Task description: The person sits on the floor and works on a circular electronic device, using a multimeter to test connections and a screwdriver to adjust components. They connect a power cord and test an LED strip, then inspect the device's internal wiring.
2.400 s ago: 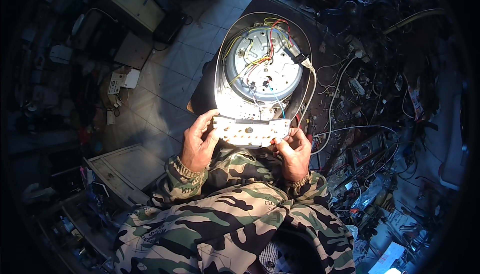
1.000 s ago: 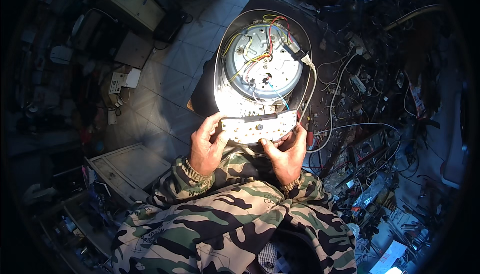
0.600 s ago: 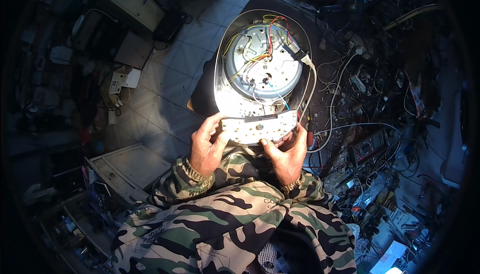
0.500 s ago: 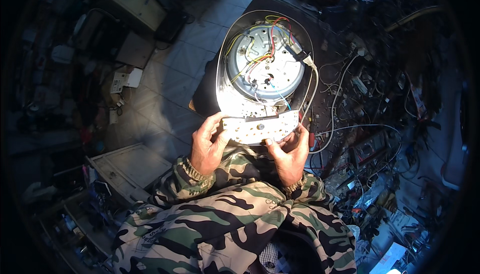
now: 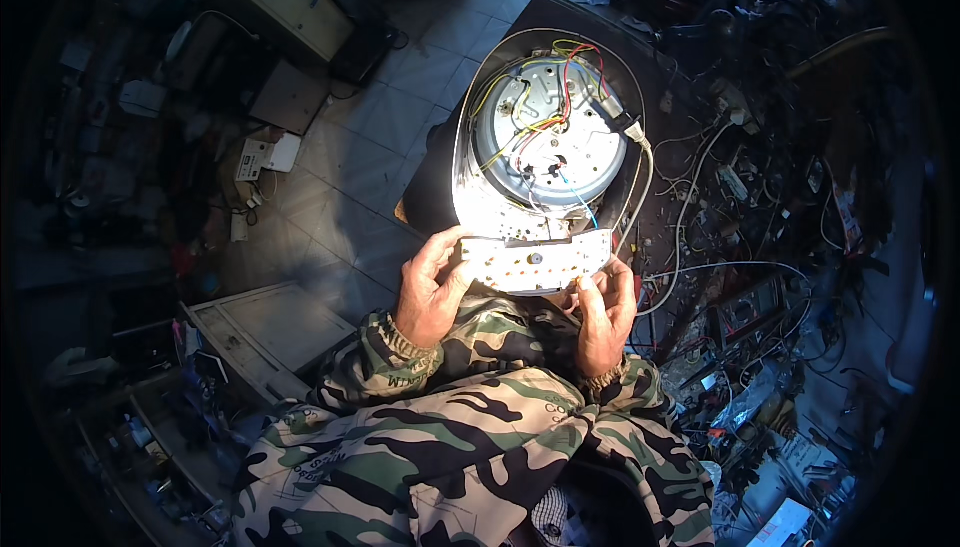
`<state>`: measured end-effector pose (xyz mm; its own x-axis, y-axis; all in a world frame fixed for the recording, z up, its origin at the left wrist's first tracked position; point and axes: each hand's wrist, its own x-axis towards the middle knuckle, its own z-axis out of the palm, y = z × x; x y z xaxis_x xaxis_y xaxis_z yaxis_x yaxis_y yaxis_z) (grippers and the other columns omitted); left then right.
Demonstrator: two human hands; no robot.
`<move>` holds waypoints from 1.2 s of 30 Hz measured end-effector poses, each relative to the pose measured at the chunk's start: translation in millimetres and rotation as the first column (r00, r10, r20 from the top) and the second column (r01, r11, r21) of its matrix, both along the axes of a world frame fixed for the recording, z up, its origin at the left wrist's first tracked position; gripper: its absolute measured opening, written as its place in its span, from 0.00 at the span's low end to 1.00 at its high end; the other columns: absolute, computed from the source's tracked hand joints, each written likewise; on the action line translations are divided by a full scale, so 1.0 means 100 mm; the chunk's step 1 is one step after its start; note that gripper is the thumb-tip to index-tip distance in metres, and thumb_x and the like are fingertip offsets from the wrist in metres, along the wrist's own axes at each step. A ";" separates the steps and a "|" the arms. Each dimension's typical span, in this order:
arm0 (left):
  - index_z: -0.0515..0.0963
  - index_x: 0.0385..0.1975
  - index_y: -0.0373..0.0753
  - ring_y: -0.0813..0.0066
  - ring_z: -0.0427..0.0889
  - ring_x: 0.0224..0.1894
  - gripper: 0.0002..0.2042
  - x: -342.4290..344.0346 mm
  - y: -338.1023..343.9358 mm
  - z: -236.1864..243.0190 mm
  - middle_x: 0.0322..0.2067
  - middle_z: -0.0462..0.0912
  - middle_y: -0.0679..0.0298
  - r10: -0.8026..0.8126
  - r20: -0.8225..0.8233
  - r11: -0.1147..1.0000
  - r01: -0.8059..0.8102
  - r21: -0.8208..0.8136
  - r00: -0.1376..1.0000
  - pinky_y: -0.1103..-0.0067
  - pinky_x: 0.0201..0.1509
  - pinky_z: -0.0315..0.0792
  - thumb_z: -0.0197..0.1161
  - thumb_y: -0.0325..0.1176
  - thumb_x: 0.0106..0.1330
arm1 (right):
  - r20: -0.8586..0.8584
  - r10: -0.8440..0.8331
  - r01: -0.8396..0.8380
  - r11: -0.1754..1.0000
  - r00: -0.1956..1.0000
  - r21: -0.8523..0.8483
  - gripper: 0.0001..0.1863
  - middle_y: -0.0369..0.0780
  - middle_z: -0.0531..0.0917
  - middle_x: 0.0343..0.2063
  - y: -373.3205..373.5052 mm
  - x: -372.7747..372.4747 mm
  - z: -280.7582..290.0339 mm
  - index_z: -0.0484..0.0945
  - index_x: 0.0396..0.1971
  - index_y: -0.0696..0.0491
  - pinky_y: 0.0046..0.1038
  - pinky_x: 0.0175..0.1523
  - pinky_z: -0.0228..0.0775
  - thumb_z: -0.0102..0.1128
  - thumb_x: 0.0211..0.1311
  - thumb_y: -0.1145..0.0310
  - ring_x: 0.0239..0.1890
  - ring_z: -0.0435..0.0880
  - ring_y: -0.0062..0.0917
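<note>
Both hands, left hand [image 5: 428, 292] and right hand [image 5: 603, 309], are pinching the control circuit board [image 5: 533, 262] below the opened rice cooker base [image 5: 548, 137], center frame.

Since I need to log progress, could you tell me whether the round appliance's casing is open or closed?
Open: the round appliance shows its bare metal plate and coloured wires, while both hands hold the white panel off its lower edge.

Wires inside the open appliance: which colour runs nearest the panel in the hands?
The blue wire. It comes down from the round metal base toward the white panel; the yellow and red wires stay higher up.
</note>
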<state>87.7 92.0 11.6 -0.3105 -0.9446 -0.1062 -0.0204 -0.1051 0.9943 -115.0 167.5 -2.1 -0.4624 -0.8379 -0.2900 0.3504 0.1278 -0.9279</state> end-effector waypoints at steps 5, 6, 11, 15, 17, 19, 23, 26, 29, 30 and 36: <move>0.70 0.58 0.27 0.74 0.82 0.51 0.17 -0.01 0.00 0.00 0.49 0.83 0.55 0.003 -0.003 1.000 -0.003 0.018 1.000 0.78 0.58 0.74 0.58 0.23 0.71 | 0.002 0.008 -0.008 1.000 1.000 0.004 0.22 0.33 0.74 0.28 0.02 -0.03 -0.03 0.64 0.58 0.66 0.16 0.31 0.69 0.57 0.68 0.76 0.29 0.75 0.14; 0.71 0.58 0.27 0.74 0.82 0.51 0.17 0.00 0.00 0.00 0.49 0.83 0.55 0.007 -0.005 1.000 -0.007 0.022 1.000 0.78 0.58 0.74 0.57 0.22 0.71 | 0.005 0.016 -0.016 1.000 1.000 0.003 0.22 0.33 0.74 0.28 0.03 -0.03 -0.05 0.64 0.58 0.66 0.16 0.31 0.69 0.57 0.68 0.75 0.29 0.75 0.14; 0.71 0.58 0.28 0.75 0.81 0.50 0.17 0.05 0.02 -0.04 0.48 0.84 0.56 0.015 -0.001 0.999 -0.015 0.036 1.000 0.79 0.57 0.74 0.58 0.23 0.71 | 0.036 0.036 -0.036 0.999 0.999 -0.005 0.21 0.34 0.74 0.31 0.05 -0.03 -0.03 0.65 0.57 0.65 0.17 0.31 0.70 0.57 0.68 0.75 0.30 0.75 0.14; 0.71 0.58 0.28 0.75 0.81 0.51 0.17 0.06 0.04 -0.05 0.48 0.83 0.57 0.019 0.001 0.999 -0.019 0.042 1.000 0.79 0.57 0.73 0.58 0.24 0.72 | 0.029 0.034 -0.034 0.999 0.999 0.004 0.20 0.35 0.76 0.30 0.06 -0.03 0.00 0.66 0.57 0.65 0.19 0.32 0.72 0.56 0.68 0.75 0.30 0.75 0.15; 0.71 0.59 0.28 0.75 0.81 0.51 0.17 0.07 0.04 -0.07 0.48 0.83 0.56 0.021 0.002 0.999 -0.021 0.046 1.000 0.79 0.57 0.73 0.59 0.24 0.72 | 0.010 0.046 -0.046 0.999 0.999 0.007 0.20 0.36 0.77 0.30 0.06 -0.03 0.01 0.67 0.57 0.65 0.20 0.33 0.72 0.56 0.68 0.75 0.30 0.75 0.15; 0.71 0.59 0.28 0.75 0.81 0.51 0.17 0.09 0.05 -0.08 0.49 0.83 0.56 0.021 0.011 0.999 -0.021 0.042 1.000 0.79 0.57 0.73 0.58 0.24 0.72 | -0.013 0.072 -0.072 0.997 0.997 0.007 0.20 0.36 0.77 0.30 0.07 -0.04 0.00 0.67 0.57 0.65 0.21 0.33 0.73 0.55 0.68 0.74 0.30 0.75 0.15; 0.71 0.59 0.27 0.75 0.81 0.51 0.18 0.10 0.05 -0.09 0.49 0.83 0.56 0.018 0.036 0.999 -0.020 0.043 0.999 0.79 0.57 0.73 0.58 0.26 0.72 | 0.027 0.051 -0.051 0.999 0.998 -0.001 0.21 0.34 0.77 0.28 0.08 -0.03 -0.01 0.66 0.58 0.66 0.18 0.32 0.69 0.55 0.68 0.76 0.26 0.74 0.14; 0.71 0.59 0.27 0.75 0.81 0.51 0.18 0.10 0.06 -0.07 0.49 0.83 0.56 0.018 0.040 0.999 -0.019 0.037 0.999 0.79 0.57 0.73 0.58 0.26 0.72 | 0.025 0.050 -0.050 0.999 0.998 0.003 0.21 0.35 0.77 0.29 0.10 -0.03 0.02 0.66 0.58 0.66 0.18 0.32 0.68 0.54 0.68 0.76 0.26 0.74 0.14; 0.71 0.58 0.27 0.75 0.81 0.51 0.18 0.10 0.06 -0.05 0.48 0.83 0.55 0.017 0.050 1.000 -0.017 0.007 0.999 0.79 0.57 0.73 0.58 0.26 0.72 | 0.019 0.072 -0.072 0.997 0.997 0.014 0.23 0.36 0.77 0.32 0.11 -0.04 0.03 0.67 0.59 0.66 0.20 0.34 0.72 0.57 0.67 0.73 0.31 0.75 0.15; 0.71 0.58 0.27 0.75 0.81 0.50 0.18 0.11 0.06 -0.05 0.48 0.84 0.55 0.019 0.046 1.000 -0.019 0.012 0.999 0.79 0.57 0.73 0.58 0.26 0.72 | 0.022 0.073 -0.073 0.997 0.997 0.012 0.23 0.36 0.77 0.32 0.12 -0.04 0.02 0.67 0.59 0.66 0.20 0.34 0.72 0.57 0.67 0.73 0.31 0.74 0.15; 0.71 0.58 0.27 0.75 0.81 0.50 0.17 0.13 0.08 -0.05 0.47 0.84 0.55 0.029 0.026 0.999 -0.030 0.037 0.999 0.79 0.56 0.73 0.58 0.26 0.72 | 0.025 0.069 -0.069 0.998 0.997 0.003 0.22 0.36 0.77 0.32 0.13 -0.01 0.02 0.68 0.58 0.66 0.20 0.34 0.72 0.57 0.67 0.73 0.30 0.74 0.15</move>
<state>101.1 100.1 6.4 -0.2794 -0.9486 -0.1488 -0.0423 -0.1426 0.9889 -116.4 180.4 -0.1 -0.3957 -0.8667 -0.3038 0.3638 0.1558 -0.9183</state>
